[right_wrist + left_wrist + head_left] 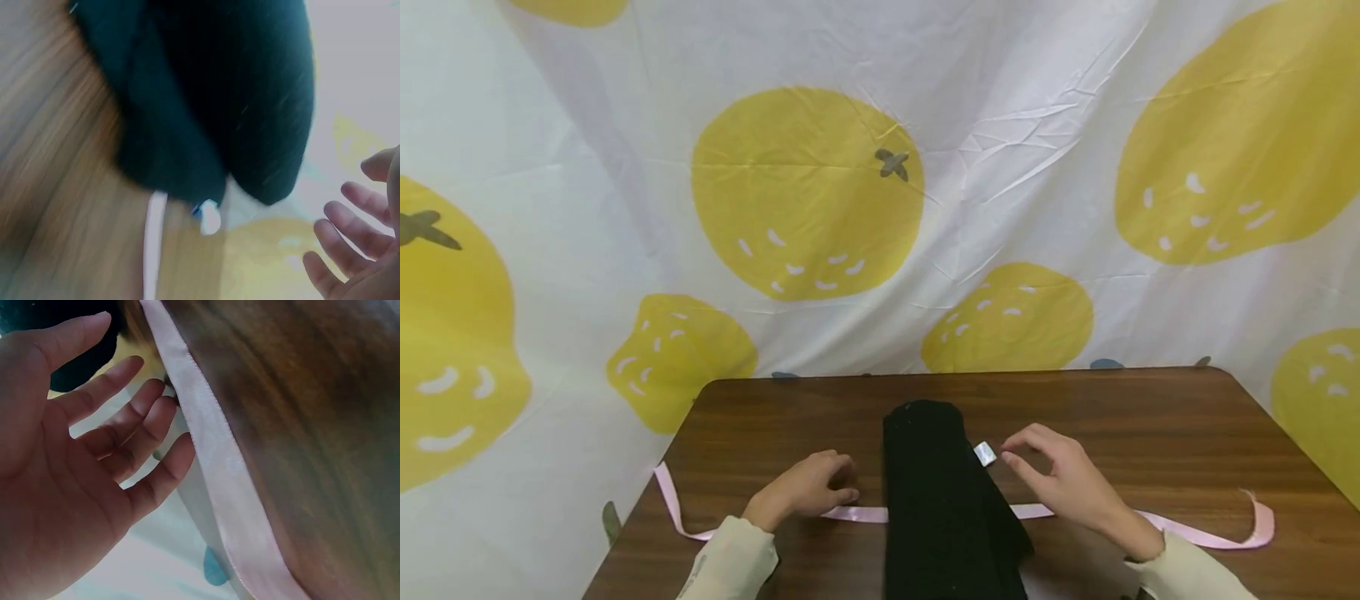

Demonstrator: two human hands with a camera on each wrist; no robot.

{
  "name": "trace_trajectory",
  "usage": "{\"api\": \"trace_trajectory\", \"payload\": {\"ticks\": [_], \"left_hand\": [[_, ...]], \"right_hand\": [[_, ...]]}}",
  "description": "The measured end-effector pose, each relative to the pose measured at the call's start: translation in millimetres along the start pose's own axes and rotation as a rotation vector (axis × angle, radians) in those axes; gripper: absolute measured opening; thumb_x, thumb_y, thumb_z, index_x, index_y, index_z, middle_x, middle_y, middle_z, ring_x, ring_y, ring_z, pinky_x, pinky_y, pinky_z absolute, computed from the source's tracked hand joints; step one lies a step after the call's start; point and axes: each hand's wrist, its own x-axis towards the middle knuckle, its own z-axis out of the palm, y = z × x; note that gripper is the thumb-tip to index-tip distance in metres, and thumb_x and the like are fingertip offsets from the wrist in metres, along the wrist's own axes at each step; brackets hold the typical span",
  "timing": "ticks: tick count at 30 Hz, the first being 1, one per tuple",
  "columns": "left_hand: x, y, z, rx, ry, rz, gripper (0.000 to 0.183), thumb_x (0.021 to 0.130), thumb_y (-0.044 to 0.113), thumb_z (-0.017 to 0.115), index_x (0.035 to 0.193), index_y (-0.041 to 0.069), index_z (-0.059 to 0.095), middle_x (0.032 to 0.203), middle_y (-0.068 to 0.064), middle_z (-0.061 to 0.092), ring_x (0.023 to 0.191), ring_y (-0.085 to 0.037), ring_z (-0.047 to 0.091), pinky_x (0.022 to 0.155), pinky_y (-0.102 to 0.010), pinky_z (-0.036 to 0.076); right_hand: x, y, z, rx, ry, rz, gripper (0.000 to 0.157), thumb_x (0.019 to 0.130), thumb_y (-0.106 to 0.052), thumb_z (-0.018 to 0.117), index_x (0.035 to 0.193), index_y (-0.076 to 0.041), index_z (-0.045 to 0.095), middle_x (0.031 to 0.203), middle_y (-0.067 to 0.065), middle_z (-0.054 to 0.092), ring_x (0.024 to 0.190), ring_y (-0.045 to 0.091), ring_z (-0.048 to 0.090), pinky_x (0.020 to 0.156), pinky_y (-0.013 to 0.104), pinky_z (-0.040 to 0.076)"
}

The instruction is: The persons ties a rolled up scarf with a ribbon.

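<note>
Head view: dark wood tabletop (1150, 417), a folded black knit cloth (943, 500) lying lengthwise in the middle, a pink ribbon (1195, 533) running crosswise under it and sticking out on both sides. Left hand (808, 487) rests on the tabletop just left of the cloth, fingers loosely curled, tips near the ribbon; cannot tell if they touch it. Right hand (1063, 479) sits just right of the cloth, above the ribbon, fingers relaxed and slightly apart, holding nothing. A small white tag (985, 454) on the cloth's edge lies just beyond the right fingertips, not pinched. Cream sleeves on both wrists. White backdrop sheet with yellow fruit print (808, 196) hangs behind the tabletop.

Left wrist view: left hand (69, 475) open, fingers (134, 434) spread and straight, empty. Ribbon (219, 462) runs along the tabletop edge right beside the fingertips, little finger close to it or just touching. Black cloth (75, 369) shows past the thumb.

Right wrist view: blurred. Right hand (356, 256) at the lower right, fingers (340, 228) apart and empty. Black cloth (212, 94) well clear of the fingertips, white tag (209, 219) at its lower edge, ribbon (153, 250) emerging below it on the tabletop.
</note>
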Motion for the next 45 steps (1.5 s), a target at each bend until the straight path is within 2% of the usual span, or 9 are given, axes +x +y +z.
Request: {"api": "trace_trajectory", "payload": {"ticks": [3, 6, 8, 13, 17, 23, 29, 41, 45], "left_hand": [[-0.4, -2.2, 0.9, -0.036, -0.015, 0.003, 0.021, 0.091, 0.028, 0.071, 0.101, 0.010, 0.065, 0.090, -0.001, 0.059, 0.081, -0.015, 0.054, 0.069, -0.029, 0.046], [-0.9, -4.3, 2.4, -0.064, -0.034, -0.013, 0.026, 0.091, 0.032, 0.072, 0.103, 0.011, 0.063, 0.088, 0.000, 0.057, 0.078, -0.013, 0.051, 0.067, -0.027, 0.043], [-1.0, -6.0, 3.5, -0.075, -0.045, -0.028, 0.031, 0.089, 0.036, 0.073, 0.105, 0.012, 0.061, 0.087, 0.001, 0.056, 0.077, -0.012, 0.051, 0.067, -0.026, 0.042], [-2.6, -9.9, 6.5, -0.101, -0.048, -0.039, 0.038, 0.084, 0.037, 0.079, 0.103, 0.013, 0.058, 0.086, 0.000, 0.055, 0.077, -0.012, 0.050, 0.068, -0.026, 0.041], [-4.2, -10.7, 7.9, -0.096, -0.034, -0.038, 0.035, 0.082, 0.032, 0.082, 0.099, 0.013, 0.058, 0.085, 0.000, 0.054, 0.077, -0.014, 0.050, 0.068, -0.026, 0.041], [-4.8, -7.9, 13.3, -0.100, 0.033, -0.007, 0.032, 0.079, 0.023, 0.084, 0.096, 0.012, 0.059, 0.080, 0.001, 0.053, 0.073, -0.010, 0.048, 0.066, -0.025, 0.040], [-6.2, -4.9, 15.2, -0.117, 0.061, -0.011, 0.028, 0.079, 0.019, 0.083, 0.093, 0.011, 0.060, 0.075, 0.003, 0.053, 0.066, -0.004, 0.045, 0.062, -0.023, 0.039], [-4.1, -2.0, 15.7, -0.158, 0.044, -0.080, 0.022, 0.079, 0.018, 0.083, 0.079, 0.012, 0.062, 0.063, 0.010, 0.051, 0.058, -0.002, 0.045, 0.057, -0.021, 0.039], [-5.6, -1.6, 16.3, -0.168, 0.028, -0.065, 0.020, 0.081, 0.017, 0.081, 0.074, 0.014, 0.062, 0.062, 0.011, 0.052, 0.057, -0.001, 0.046, 0.055, -0.021, 0.039]], "right_hand": [[-3.4, 16.0, -1.3, -0.003, -0.061, 0.093, 0.014, 0.090, -0.007, 0.072, 0.091, -0.021, 0.069, 0.086, -0.006, 0.068, 0.076, 0.002, 0.059, 0.064, 0.024, 0.051], [-6.7, 30.9, -5.1, 0.008, -0.174, 0.190, 0.004, 0.093, -0.014, 0.069, 0.090, -0.016, 0.069, 0.082, -0.004, 0.067, 0.073, 0.001, 0.057, 0.064, 0.024, 0.050], [-9.0, 39.8, -8.1, 0.017, -0.255, 0.238, 0.006, 0.094, -0.016, 0.067, 0.091, -0.012, 0.069, 0.081, -0.004, 0.067, 0.072, 0.001, 0.056, 0.063, 0.024, 0.048], [-15.9, 58.8, -9.3, 0.052, -0.435, 0.295, 0.007, 0.091, -0.017, 0.070, 0.093, -0.010, 0.068, 0.080, -0.006, 0.065, 0.072, 0.002, 0.055, 0.063, 0.024, 0.047], [-20.2, 68.3, -8.3, 0.121, -0.530, 0.317, 0.010, 0.089, -0.018, 0.073, 0.092, -0.010, 0.067, 0.074, -0.006, 0.059, 0.066, 0.002, 0.051, 0.057, 0.023, 0.044], [-21.4, 70.9, -9.1, 0.197, -0.581, 0.343, 0.022, 0.081, -0.016, 0.080, 0.087, -0.006, 0.062, 0.070, -0.005, 0.054, 0.063, 0.003, 0.048, 0.055, 0.023, 0.040], [-23.0, 68.6, -5.5, 0.124, -0.581, 0.322, 0.023, 0.078, -0.016, 0.083, 0.078, -0.009, 0.061, 0.077, -0.001, 0.051, 0.068, 0.004, 0.046, 0.058, 0.022, 0.039], [-25.2, 63.2, -5.3, 0.033, -0.579, 0.273, 0.019, 0.082, -0.013, 0.078, 0.074, -0.015, 0.061, 0.080, -0.002, 0.050, 0.072, 0.006, 0.043, 0.060, 0.022, 0.035], [-24.3, 64.0, -5.9, 0.070, -0.584, 0.232, 0.017, 0.085, -0.007, 0.073, 0.076, -0.014, 0.060, 0.076, -0.008, 0.051, 0.070, 0.002, 0.044, 0.058, 0.022, 0.037]]}}
